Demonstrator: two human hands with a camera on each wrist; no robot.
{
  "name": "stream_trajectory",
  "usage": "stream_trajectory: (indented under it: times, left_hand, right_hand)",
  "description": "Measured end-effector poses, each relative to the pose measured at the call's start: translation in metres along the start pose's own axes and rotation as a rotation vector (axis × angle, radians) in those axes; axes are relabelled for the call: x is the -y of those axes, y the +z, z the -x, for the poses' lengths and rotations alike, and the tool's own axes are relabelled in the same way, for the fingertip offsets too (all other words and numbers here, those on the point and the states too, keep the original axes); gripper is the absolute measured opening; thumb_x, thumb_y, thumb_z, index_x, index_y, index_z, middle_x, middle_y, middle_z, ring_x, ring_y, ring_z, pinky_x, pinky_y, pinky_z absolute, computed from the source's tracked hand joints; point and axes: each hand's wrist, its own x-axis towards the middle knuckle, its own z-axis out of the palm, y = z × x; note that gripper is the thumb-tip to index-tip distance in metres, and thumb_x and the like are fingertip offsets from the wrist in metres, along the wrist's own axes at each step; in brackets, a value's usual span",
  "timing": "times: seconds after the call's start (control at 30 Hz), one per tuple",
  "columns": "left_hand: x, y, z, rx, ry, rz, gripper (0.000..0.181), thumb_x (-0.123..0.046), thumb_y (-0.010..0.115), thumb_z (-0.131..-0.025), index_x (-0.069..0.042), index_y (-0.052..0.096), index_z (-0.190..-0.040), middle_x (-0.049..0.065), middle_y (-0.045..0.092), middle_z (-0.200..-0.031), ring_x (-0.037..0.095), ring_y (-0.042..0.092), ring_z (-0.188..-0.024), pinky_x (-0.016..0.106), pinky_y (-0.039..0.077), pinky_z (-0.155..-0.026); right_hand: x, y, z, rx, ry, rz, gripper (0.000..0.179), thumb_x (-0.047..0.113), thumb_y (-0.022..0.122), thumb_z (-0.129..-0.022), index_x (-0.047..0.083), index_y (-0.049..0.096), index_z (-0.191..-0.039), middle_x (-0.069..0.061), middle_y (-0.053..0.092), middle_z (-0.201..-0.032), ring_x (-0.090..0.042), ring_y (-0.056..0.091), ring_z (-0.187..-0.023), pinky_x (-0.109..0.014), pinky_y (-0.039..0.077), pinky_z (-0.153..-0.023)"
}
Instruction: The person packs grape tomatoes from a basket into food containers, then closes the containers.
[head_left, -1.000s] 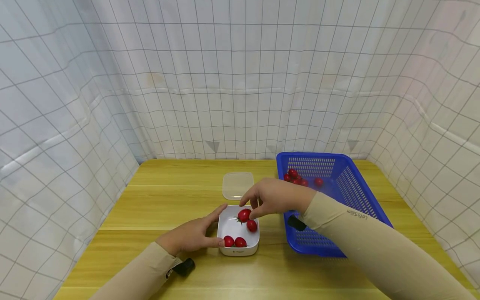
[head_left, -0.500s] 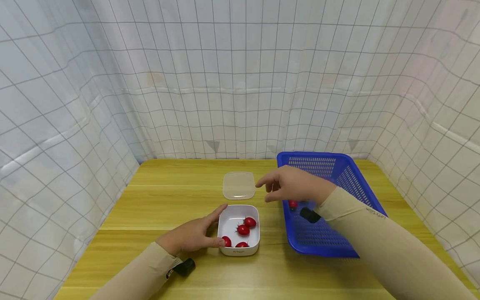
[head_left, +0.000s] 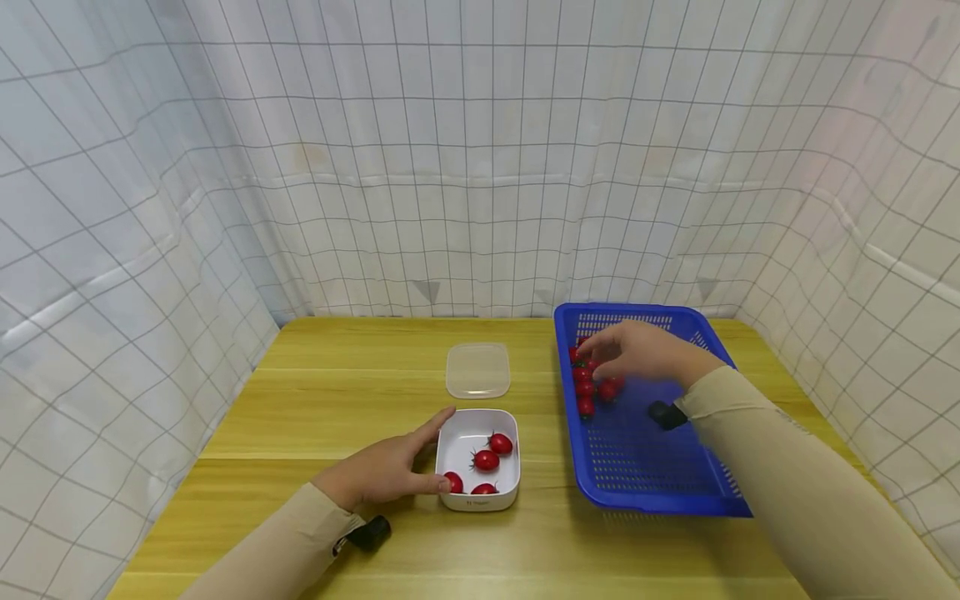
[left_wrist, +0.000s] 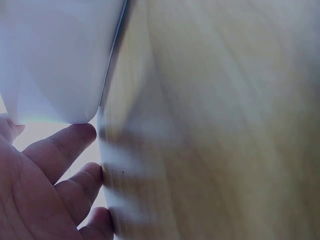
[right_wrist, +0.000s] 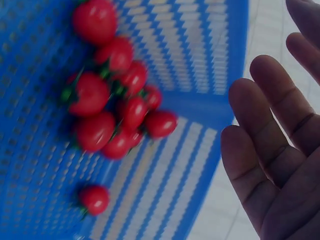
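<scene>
My left hand (head_left: 386, 471) holds the left side of a small white square container (head_left: 478, 502), thumb near its front corner and index finger at the back corner. In the left wrist view, a fingertip meets the wall of the container (left_wrist: 60, 60). Inside lie several red cherry tomatoes (head_left: 486, 460) with green stems. My right hand (head_left: 648, 352) hovers over the blue basket (head_left: 645, 502), fingers loosely bent and holding nothing. Below and left of it, more cherry tomatoes (head_left: 585, 389) cluster along the basket's left side. The right wrist view shows these cherry tomatoes (right_wrist: 95, 131) beside the spread fingers (right_wrist: 252, 165).
A clear, flat square lid (head_left: 477, 371) lies on the wooden table (head_left: 337, 375) behind the white container. The basket stands to the container's right, its walls rising higher. White grid-patterned curtain (head_left: 480, 167) encloses the table at the back and sides.
My right hand has moved from above the white container to over the basket, leaving tomatoes in the container, where they have shifted. My left hand stays in place.
</scene>
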Motion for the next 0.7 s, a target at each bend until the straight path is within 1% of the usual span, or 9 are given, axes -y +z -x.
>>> stream_trajectory:
  times: [0.03,0.13,0.23,0.33,0.57,0.7]
  left_hand:
    - [0.0,0.0,0.0,0.0,0.001,0.001,0.106,-0.058,0.075,-0.093,-0.026,0.011,-0.172,0.008,0.035,-0.171,0.035,0.041,-0.153,0.061,0.035,-0.123]
    - [0.0,0.0,0.0,-0.004,-0.002,0.002,0.107,-0.057,0.076,-0.092,-0.026,0.011,-0.172,0.01,0.036,-0.171,0.037,0.042,-0.152,0.062,0.034,-0.123]
    - [0.001,0.0,-0.001,-0.006,-0.004,-0.001,0.107,-0.057,0.076,-0.092,-0.026,0.011,-0.172,0.011,0.034,-0.171,0.038,0.042,-0.152,0.062,0.035,-0.123]
    - [0.002,0.001,-0.002,-0.007,-0.006,-0.008,0.107,-0.057,0.076,-0.093,-0.026,0.011,-0.172,0.011,0.034,-0.171,0.039,0.042,-0.152,0.062,0.035,-0.123]
    - [0.003,0.0,-0.002,-0.009,-0.01,-0.008,0.106,-0.058,0.076,-0.092,-0.028,0.012,-0.171,0.009,0.034,-0.171,0.036,0.042,-0.152,0.061,0.035,-0.123]
    - [0.004,0.001,-0.001,-0.011,-0.024,-0.004,0.107,-0.057,0.077,-0.091,-0.03,0.013,-0.171,0.008,0.033,-0.172,0.035,0.041,-0.153,0.06,0.035,-0.124]
  right_hand:
    - [-0.006,-0.001,0.0,0.002,0.001,0.003,0.041,0.021,0.078,-0.094,0.015,0.073,-0.135,-0.011,0.076,-0.126,-0.023,0.071,-0.115,-0.049,0.056,-0.102]
    - [-0.022,-0.005,0.002,-0.006,0.017,0.021,0.043,0.019,0.077,-0.094,0.013,0.072,-0.136,-0.013,0.074,-0.13,-0.028,0.07,-0.12,-0.051,0.056,-0.102]
    - [-0.036,-0.008,0.003,-0.018,0.035,0.044,0.044,0.019,0.078,-0.094,0.011,0.072,-0.136,-0.014,0.074,-0.131,-0.03,0.069,-0.119,-0.051,0.057,-0.1]
    - [-0.047,-0.01,0.003,-0.021,0.042,0.041,0.045,0.018,0.078,-0.093,0.008,0.071,-0.137,-0.016,0.073,-0.131,-0.032,0.068,-0.12,-0.052,0.057,-0.101]
    - [-0.064,-0.013,0.002,-0.027,0.03,0.034,0.044,0.007,0.074,-0.093,0.001,0.069,-0.136,-0.022,0.072,-0.131,-0.038,0.068,-0.119,-0.053,0.057,-0.1]
    - [-0.071,-0.013,0.0,-0.027,0.05,0.053,0.044,0.004,0.074,-0.092,-0.002,0.068,-0.136,-0.024,0.071,-0.13,-0.042,0.067,-0.119,-0.056,0.056,-0.101]
